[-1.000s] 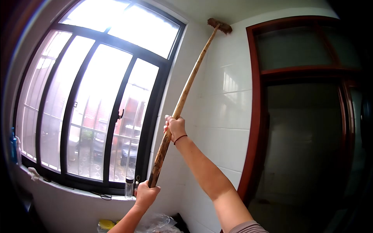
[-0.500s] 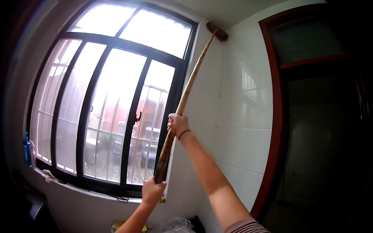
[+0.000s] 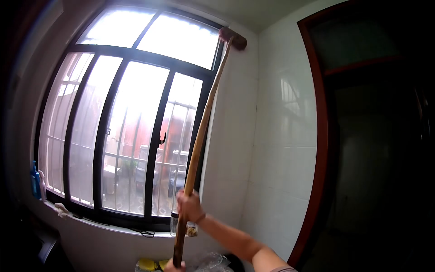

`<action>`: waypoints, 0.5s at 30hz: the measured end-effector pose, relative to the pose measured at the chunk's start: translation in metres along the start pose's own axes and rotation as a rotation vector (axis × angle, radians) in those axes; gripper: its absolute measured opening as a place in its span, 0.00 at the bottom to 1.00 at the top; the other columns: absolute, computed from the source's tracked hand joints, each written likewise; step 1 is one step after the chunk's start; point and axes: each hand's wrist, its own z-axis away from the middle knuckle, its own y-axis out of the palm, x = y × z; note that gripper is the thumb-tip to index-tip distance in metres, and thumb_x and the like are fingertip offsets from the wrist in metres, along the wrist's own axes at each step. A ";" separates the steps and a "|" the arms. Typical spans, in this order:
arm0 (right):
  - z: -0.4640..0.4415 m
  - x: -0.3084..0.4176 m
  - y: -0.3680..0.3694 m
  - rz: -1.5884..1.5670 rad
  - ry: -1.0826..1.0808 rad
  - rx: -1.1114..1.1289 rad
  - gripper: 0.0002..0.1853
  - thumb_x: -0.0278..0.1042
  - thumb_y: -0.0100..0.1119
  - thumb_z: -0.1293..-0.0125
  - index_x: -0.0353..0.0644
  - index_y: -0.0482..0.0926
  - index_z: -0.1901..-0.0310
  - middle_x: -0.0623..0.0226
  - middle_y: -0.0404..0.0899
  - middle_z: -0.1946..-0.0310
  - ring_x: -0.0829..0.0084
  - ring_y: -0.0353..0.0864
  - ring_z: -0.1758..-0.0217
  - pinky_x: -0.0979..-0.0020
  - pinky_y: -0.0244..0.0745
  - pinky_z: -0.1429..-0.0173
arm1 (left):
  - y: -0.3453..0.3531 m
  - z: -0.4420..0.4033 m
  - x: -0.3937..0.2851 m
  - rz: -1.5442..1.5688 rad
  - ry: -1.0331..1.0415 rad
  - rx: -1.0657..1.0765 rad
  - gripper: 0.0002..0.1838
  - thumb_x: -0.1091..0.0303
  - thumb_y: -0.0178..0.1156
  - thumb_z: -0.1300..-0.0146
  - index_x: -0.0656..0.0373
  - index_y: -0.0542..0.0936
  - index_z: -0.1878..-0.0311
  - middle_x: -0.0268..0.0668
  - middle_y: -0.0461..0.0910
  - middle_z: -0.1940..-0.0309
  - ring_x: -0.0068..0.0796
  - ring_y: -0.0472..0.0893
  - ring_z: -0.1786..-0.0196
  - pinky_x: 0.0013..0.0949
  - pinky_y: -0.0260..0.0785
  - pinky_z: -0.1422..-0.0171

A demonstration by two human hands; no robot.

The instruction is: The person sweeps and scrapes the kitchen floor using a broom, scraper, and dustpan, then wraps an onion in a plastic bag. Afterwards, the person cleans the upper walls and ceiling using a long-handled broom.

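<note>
I hold a long-handled brush [image 3: 202, 129] up at a slant, with both hands on its wooden pole. Its brown, fuzzy-looking head [image 3: 233, 39] is at the upper right corner of the window, against the wall near the ceiling. Partway up the pole, my right hand [image 3: 190, 206] is wrapped round the wood. Down at the bottom edge of the view, my left hand [image 3: 174, 266] is closed round the pole's dark lower end, only partly in sight.
A dark-framed window [image 3: 131, 136] with bars fills the left. Along its sill stand a blue bottle [image 3: 35, 180], a white cloth [image 3: 61, 209], a glass jar [image 3: 174, 223] and a small jar [image 3: 191, 229]. Yellow-lidded containers [image 3: 147, 264] sit below. A red-brown door frame [image 3: 321, 136] is at right.
The brush head has moved left from the wall corner to the window's upper corner. Both hands have come down with the pole, the left to the bottom edge.
</note>
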 end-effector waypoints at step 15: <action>-0.153 0.111 0.000 0.538 -0.167 -0.438 0.11 0.27 0.63 0.49 0.32 0.71 0.69 0.63 0.73 0.83 0.74 0.73 0.87 0.73 0.71 0.85 | 0.001 -0.118 -0.100 -0.073 0.124 0.014 0.13 0.60 0.56 0.50 0.64 0.75 0.72 0.53 0.77 0.75 0.55 0.77 0.65 0.48 0.69 0.59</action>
